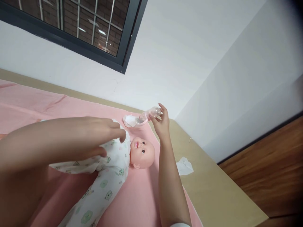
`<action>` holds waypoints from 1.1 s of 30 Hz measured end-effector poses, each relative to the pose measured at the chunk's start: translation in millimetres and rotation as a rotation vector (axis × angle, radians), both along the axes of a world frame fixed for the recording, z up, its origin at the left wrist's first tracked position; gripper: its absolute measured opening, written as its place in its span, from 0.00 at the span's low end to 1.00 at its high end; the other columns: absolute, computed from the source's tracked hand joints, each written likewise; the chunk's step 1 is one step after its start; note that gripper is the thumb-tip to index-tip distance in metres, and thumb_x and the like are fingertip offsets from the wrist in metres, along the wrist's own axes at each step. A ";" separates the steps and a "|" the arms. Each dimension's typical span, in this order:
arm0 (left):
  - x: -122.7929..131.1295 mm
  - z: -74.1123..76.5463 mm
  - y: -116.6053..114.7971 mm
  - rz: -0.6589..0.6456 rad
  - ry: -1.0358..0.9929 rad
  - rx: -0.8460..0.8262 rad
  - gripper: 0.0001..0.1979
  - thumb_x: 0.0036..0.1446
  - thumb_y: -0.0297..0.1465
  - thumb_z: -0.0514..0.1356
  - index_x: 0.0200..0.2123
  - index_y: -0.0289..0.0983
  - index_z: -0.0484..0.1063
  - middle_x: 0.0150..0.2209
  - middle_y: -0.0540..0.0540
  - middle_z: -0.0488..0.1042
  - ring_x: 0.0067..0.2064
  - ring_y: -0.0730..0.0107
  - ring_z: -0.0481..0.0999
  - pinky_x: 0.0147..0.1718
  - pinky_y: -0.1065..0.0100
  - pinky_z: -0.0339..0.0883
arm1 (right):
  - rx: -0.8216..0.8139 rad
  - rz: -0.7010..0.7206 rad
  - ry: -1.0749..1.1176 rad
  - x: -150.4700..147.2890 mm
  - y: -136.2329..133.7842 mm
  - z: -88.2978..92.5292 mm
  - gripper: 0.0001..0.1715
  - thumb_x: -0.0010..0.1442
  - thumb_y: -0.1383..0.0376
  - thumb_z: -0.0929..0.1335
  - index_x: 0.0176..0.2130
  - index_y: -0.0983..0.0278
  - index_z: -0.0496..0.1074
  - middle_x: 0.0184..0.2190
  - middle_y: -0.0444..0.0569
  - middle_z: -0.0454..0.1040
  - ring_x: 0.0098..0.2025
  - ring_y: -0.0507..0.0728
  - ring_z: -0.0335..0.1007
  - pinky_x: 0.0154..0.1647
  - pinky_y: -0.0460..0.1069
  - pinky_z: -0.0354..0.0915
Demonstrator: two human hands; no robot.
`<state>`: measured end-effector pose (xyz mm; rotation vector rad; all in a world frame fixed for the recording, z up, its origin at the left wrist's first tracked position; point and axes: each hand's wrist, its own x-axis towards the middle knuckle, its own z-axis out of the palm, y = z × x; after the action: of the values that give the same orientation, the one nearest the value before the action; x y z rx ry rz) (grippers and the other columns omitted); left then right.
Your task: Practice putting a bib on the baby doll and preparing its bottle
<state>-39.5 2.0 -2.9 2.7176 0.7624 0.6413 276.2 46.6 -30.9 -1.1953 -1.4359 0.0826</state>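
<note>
A baby doll [143,153] in white printed clothes [113,170] lies on its back on a pink cloth [139,195], its head toward the right. My left hand [106,135] hovers over the doll's chest with thumb and fingers apart and nothing between them. Beyond the doll's head, my right hand [161,121] has its fingers around a clear baby bottle [151,114] with a pink ring. The bottle is tilted, its lower left end beside a white crumpled tissue [130,120]. Whether bottle and tissue touch is unclear.
Another white tissue [185,166] lies on the bare wooden surface [205,192] to the right of my right forearm. A white wall [151,63] with a dark-framed window [94,52] stands behind. Brown wood panelling is at the lower right.
</note>
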 end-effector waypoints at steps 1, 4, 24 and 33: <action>-3.5 6.3 8.2 -0.050 0.039 0.013 0.16 0.57 0.42 0.54 0.45 0.45 0.74 0.43 0.51 0.74 0.42 0.62 0.73 0.43 0.66 0.64 | 0.005 0.013 0.000 -7.2 -4.9 4.9 0.37 0.50 0.59 0.71 0.58 0.53 0.61 0.52 0.51 0.61 0.49 0.57 0.66 0.45 0.53 0.72; -7.3 18.8 28.2 -0.021 0.039 0.115 0.20 0.59 0.42 0.54 0.54 0.47 0.67 0.52 0.48 0.71 0.49 0.56 0.72 0.46 0.63 0.63 | 0.009 0.057 -0.021 -28.9 -20.3 16.5 0.33 0.53 0.59 0.70 0.57 0.53 0.63 0.52 0.51 0.62 0.50 0.57 0.66 0.47 0.54 0.72; 21.3 20.4 33.5 0.120 0.082 0.101 0.09 0.49 0.33 0.55 0.37 0.42 0.63 0.28 0.48 0.72 0.25 0.64 0.70 0.22 0.66 0.56 | -0.156 0.415 0.084 -104.6 -63.8 29.9 0.29 0.50 0.50 0.74 0.51 0.53 0.71 0.52 0.47 0.68 0.54 0.59 0.67 0.49 0.55 0.73; 19.0 17.1 37.5 0.112 0.098 0.106 0.08 0.49 0.33 0.56 0.33 0.42 0.59 0.25 0.49 0.70 0.23 0.65 0.69 0.22 0.65 0.54 | -0.215 0.442 0.118 -101.6 -64.3 33.7 0.31 0.47 0.51 0.76 0.49 0.54 0.74 0.52 0.47 0.71 0.51 0.58 0.71 0.48 0.55 0.73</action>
<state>-20.5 39.5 14.2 2.8362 0.9349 0.5914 174.6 -17.6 2.8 -1.0040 -1.5921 0.6165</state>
